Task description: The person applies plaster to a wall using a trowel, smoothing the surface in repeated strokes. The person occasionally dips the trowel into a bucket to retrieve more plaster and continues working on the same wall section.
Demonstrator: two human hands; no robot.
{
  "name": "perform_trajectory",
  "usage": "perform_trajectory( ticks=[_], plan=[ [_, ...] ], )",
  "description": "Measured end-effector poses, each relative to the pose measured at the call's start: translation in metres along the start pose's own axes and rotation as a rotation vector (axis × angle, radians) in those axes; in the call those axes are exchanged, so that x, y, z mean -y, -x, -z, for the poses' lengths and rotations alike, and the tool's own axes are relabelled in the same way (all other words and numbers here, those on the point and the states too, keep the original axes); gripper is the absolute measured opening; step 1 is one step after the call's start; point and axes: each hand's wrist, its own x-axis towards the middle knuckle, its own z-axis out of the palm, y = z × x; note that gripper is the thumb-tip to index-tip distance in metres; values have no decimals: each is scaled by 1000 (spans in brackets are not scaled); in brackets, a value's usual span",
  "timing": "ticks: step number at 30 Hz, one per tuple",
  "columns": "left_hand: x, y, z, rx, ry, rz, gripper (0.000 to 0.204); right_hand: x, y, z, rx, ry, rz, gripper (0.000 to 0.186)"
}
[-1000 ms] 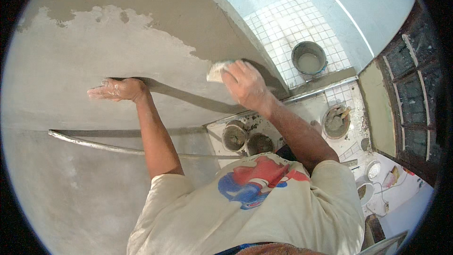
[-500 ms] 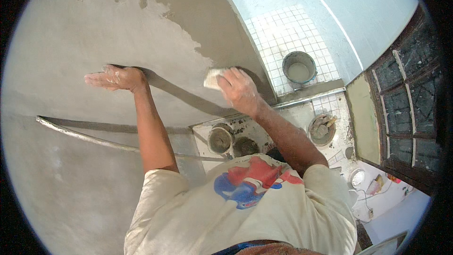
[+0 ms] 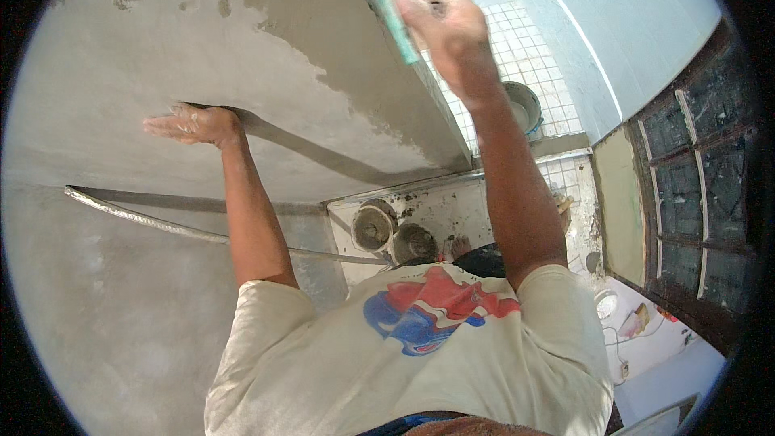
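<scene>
Evidently the work sits at the outer edge (image 3: 442, 109) of the plastered wall (image 3: 178, 52), where the right hand (image 3: 448, 26) has its fingers closed over the back of a green pad (image 3: 395, 23). Both are blurred, so the exact set of the fingers is hard to read, and I cannot tell whether the pad touches the wall or stands just off it. The pad is seen almost edge-on; its long axis slants from upper left to lower right, roughly in line with the wall's edge, its flat side turned toward the plaster. Holding it from behind probably leaves that whole side free to bear on the corner.

Meanwhile the left hand (image 3: 191, 125) is spread flat and grips nothing, fingers pointing left along the wall — probably a brace for the body while the other arm reaches out.

Lower down, a long pale pole (image 3: 145, 216) slants across the wall behind the left forearm, perhaps leaned there to be out of the way. A pair of buckets (image 3: 356, 234) stands on the floor close by the body, presumably for easy reach; another bucket (image 3: 525, 95) stands on the white tiles (image 3: 533, 47), partly hidden by the right forearm.
</scene>
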Motion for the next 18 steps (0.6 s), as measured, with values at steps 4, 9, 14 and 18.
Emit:
perform_trajectory(
  ticks=[4,9,14,18],
  plan=[
    [1,2,-5,-9,-17,24,80,-39,2,-15,-127,212,36,35],
    [51,-1,-14,-10,-266,-269,81,-74,-4,8,12,184,-269,34],
    [40,5,-2,19,-263,-128,81,20,-5,-22,33,-91,-10,34],
    [50,2,-5,7,-210,-146,80,-48,-2,-12,-75,68,-117,37]
  ],
)
